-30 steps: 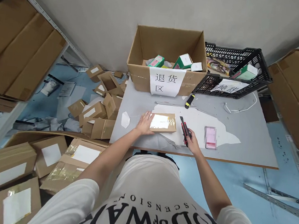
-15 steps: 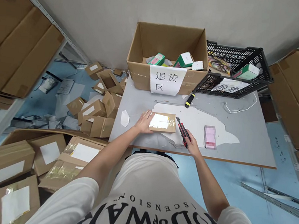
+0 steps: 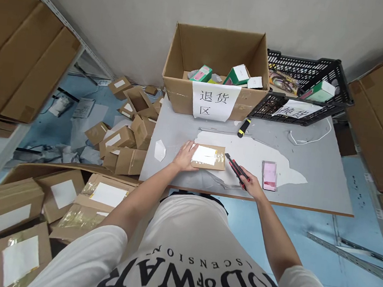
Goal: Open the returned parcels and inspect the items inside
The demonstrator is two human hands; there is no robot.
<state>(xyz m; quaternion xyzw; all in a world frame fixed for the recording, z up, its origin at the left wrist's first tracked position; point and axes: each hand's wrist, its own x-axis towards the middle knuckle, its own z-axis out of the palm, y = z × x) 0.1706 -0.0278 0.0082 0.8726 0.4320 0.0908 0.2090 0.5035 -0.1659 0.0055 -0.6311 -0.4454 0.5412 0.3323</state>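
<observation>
Standing at the near edge of the grey table (image 3: 310,183), the person has both arms stretched forward in the middle of the frame. At the centre, the left hand (image 3: 185,156) lies flat and open on the left end of a small cardboard parcel (image 3: 208,157) with a white label, pressing it on the table without gripping it. Just right of the parcel, the right hand (image 3: 252,186) is closed around a red and black utility knife (image 3: 236,168), whose tip points to the lower right corner of the parcel. A pink phone (image 3: 269,175) lies flat near this hand. Farther up, a yellow and black tool (image 3: 244,127) lies on the table. At the upper centre stands an open carton (image 3: 216,68) with a paper sign, and a black crate (image 3: 303,89) is beside it at the upper right.
</observation>
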